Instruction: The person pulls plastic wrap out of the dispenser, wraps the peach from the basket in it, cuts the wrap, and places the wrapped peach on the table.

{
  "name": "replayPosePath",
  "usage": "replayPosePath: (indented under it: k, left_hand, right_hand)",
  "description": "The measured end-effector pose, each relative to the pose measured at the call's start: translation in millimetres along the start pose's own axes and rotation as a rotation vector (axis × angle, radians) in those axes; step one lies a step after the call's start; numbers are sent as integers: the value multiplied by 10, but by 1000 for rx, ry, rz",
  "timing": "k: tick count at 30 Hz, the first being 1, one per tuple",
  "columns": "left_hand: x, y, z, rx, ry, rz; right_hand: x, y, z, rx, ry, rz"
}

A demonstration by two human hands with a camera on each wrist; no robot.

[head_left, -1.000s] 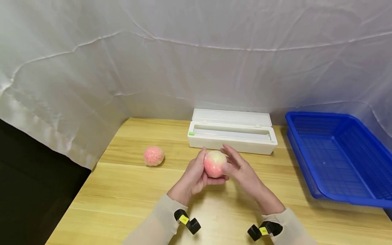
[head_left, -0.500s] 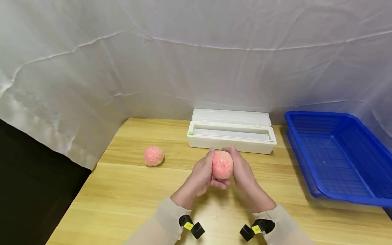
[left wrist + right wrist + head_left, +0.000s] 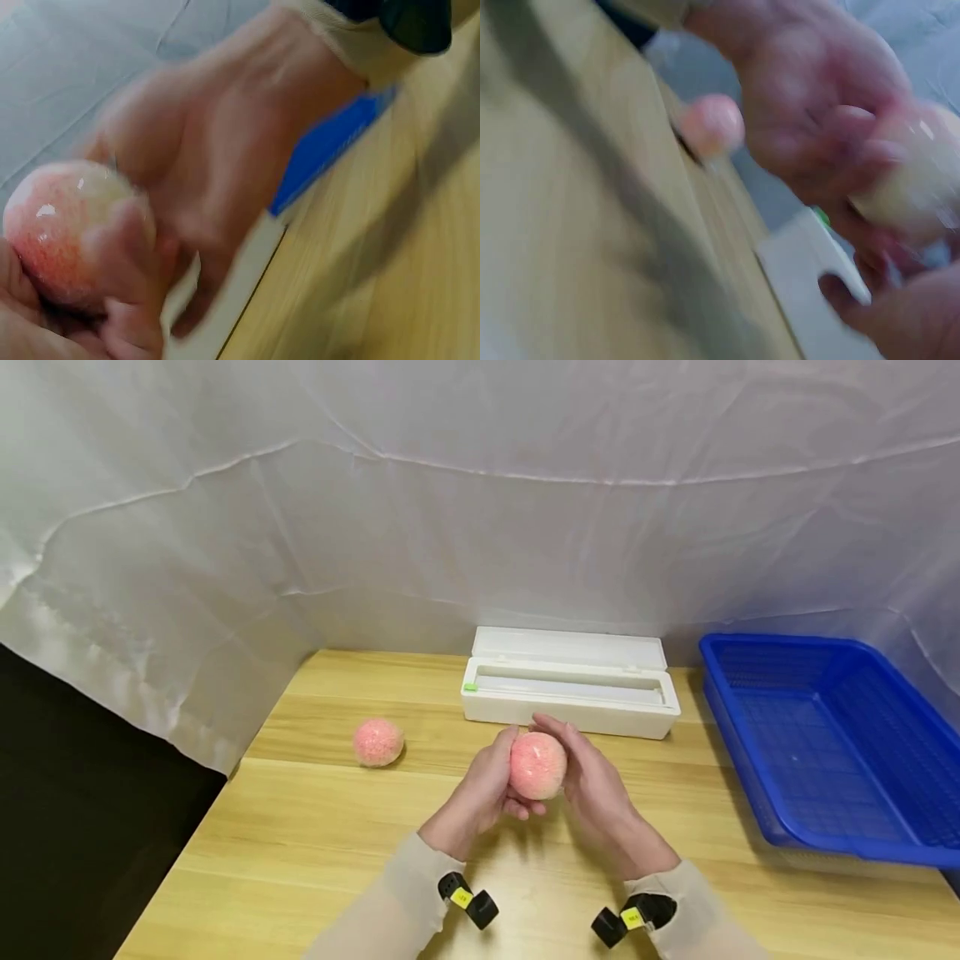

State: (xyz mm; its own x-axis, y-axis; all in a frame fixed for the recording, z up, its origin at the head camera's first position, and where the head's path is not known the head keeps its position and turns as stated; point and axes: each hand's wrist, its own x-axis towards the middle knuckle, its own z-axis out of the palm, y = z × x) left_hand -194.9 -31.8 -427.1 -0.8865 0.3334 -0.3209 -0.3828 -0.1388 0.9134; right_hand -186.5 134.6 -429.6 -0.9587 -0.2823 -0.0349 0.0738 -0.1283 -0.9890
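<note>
A round pink and cream peach (image 3: 537, 766) with a glossy, film-like surface is held above the table in front of me. My left hand (image 3: 480, 793) cups it from the left and below, fingers curled under it and thumb along its side. On its other side my right hand (image 3: 600, 789) lies with fairly straight fingers, reaching along the far side of the peach. Both wrist views are blurred, so its exact contact is hard to tell. A second pink peach (image 3: 378, 742) rests on the table to the left.
Behind the hands stands a long white cling-film box (image 3: 570, 706) with its lid raised and a green tab at its left. At right is a blue plastic basket (image 3: 757, 793). A pale curtain (image 3: 480, 527) hangs behind the wooden table (image 3: 300, 860).
The held peach has turned, its cream patch moving out of the head view's sight. It shifted right, then slightly back left. The right hand moved against its side, then loosened somewhat.
</note>
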Motion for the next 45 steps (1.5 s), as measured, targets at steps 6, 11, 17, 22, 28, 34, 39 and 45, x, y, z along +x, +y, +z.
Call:
replayPosePath:
  k: [6,11,17,22,28,34,39,45]
  left_hand:
    - [0,49,-119,-179,-104,-7]
    - [-40,-55,-44,-304,-81,80]
    - [8,-254,163,-129,72,285]
    - [66,-292,283,6,383,495]
    - [21,-294,287,191,514,649]
    - [18,-266,257,269,425,571]
    - [14,-228,258,338,438,554]
    - [38,-198,237,121,344,523]
  right_hand:
    - [-4,-38,-164,-320,-33,-86]
    - [33,-60,-111,-190,243,49]
    - [-17,-20,91,-220,325,42]
    - [-92,61,342,-324,356,-30]
    - [-100,63,443,-556,476,-121]
    - [-83,99,395,-613,514,-108]
    - [-78,100,418,-581,530,-123]
    - [-93,38,313,-415,304,-173]
